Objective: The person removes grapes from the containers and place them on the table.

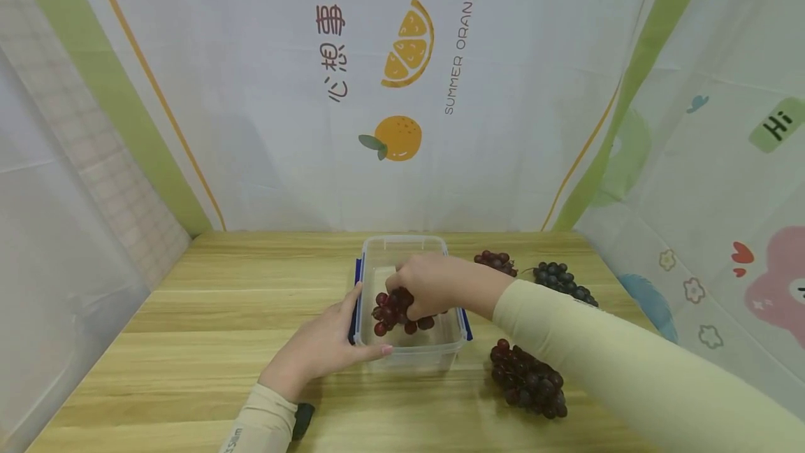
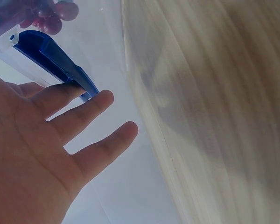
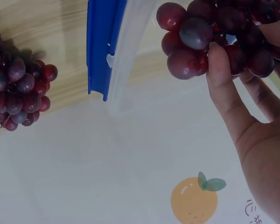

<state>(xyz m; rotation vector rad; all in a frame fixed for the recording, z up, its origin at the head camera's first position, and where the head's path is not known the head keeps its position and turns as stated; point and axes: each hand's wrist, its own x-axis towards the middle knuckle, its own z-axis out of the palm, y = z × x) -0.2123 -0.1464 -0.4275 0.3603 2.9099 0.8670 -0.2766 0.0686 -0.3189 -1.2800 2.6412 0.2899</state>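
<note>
A clear plastic box (image 1: 411,350) with blue side clips stands on the table, its top uncovered. Inside its opening my right hand (image 1: 429,282) grips a bunch of red grapes (image 1: 393,310). The right wrist view shows thumb and fingers around the grapes (image 3: 184,42). My left hand (image 1: 319,342) rests at the box's left side, thumb along the near rim. In the left wrist view its fingers are extended, and some touch a hanging blue clip (image 2: 58,58). Whether the grapes touch the box floor is hard to tell.
Right of the box lie a dark red grape bunch (image 1: 528,382) near the front, a smaller red bunch (image 1: 495,262) behind, and a black grape bunch (image 1: 562,282). A printed cloth (image 1: 283,159) hangs behind the wooden table (image 1: 207,327).
</note>
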